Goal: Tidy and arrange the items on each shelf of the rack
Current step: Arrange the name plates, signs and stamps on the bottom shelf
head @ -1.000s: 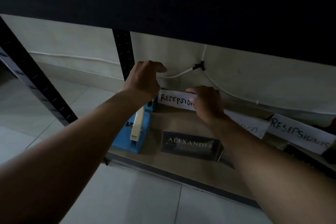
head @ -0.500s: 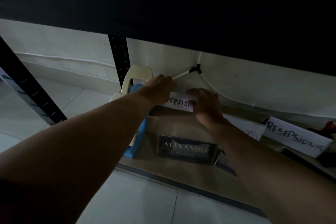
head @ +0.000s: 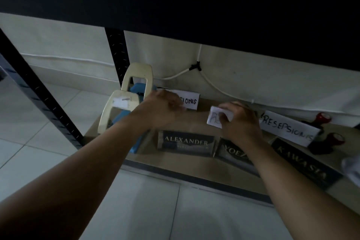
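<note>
On the rack's bottom shelf [head: 194, 167], a white paper sign reading "RESEPSIONIS" [head: 190, 100] stands at the back left. My left hand [head: 163, 108] covers its left end, fingers curled on it. My right hand [head: 240, 122] is further right and pinches a smaller folded white paper sign [head: 214, 119], lifted a little off the shelf. Another "RESEPSIONIS" sign [head: 288, 128] stands at the back right. Along the front lie black nameplates: "ALEXANDER" [head: 186, 142], one partly hidden by my right wrist [head: 231, 154], and "KAWASIA" [head: 303, 161].
Two blue hole punches with raised cream handles [head: 136, 76] [head: 118, 107] stand at the shelf's left end. Two red-and-black stamps [head: 324, 120] [head: 331, 142] sit at the right. A dark upper shelf [head: 175, 6] hangs overhead. Rack posts [head: 39, 91] [head: 116, 54] flank the left side.
My right hand let go of the left sign and moved right, taking hold of the smaller white sign. My left hand came down from the punch onto the left sign. The punch handles now stand raised.
</note>
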